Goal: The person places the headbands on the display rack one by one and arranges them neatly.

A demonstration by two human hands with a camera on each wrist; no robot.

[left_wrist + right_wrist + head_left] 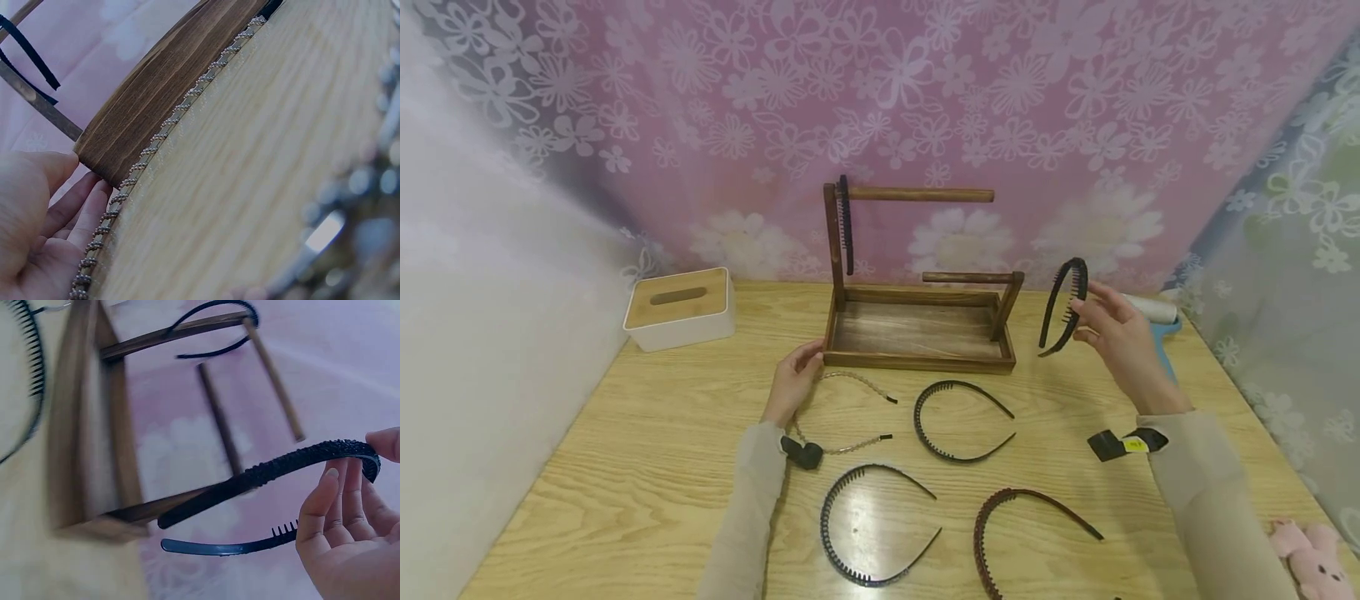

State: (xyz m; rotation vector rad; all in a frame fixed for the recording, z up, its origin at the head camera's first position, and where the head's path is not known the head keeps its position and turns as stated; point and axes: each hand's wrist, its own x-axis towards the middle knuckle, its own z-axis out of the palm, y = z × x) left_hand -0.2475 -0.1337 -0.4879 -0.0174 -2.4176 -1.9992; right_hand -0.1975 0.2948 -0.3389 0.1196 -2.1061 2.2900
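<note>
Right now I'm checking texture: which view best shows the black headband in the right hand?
The right wrist view: the black headband is close there, bumpy band and both ends visible, the right hand hiding part. The head view shows it smaller; the left wrist view, not at all.

And there's the rack [917, 364] by the worktop's [625, 467] far edge, hanging headband [847, 233] on its upper bar [925, 194], tissue box [681, 330] leftward, roller [1153, 309] near the far right corner, loose headbands [917, 417] before the rack!

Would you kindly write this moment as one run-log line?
left hand: grips corner of wooden rack; right hand: holds black headband aloft; upper bar: hanging headband; table: loose headbands
</note>
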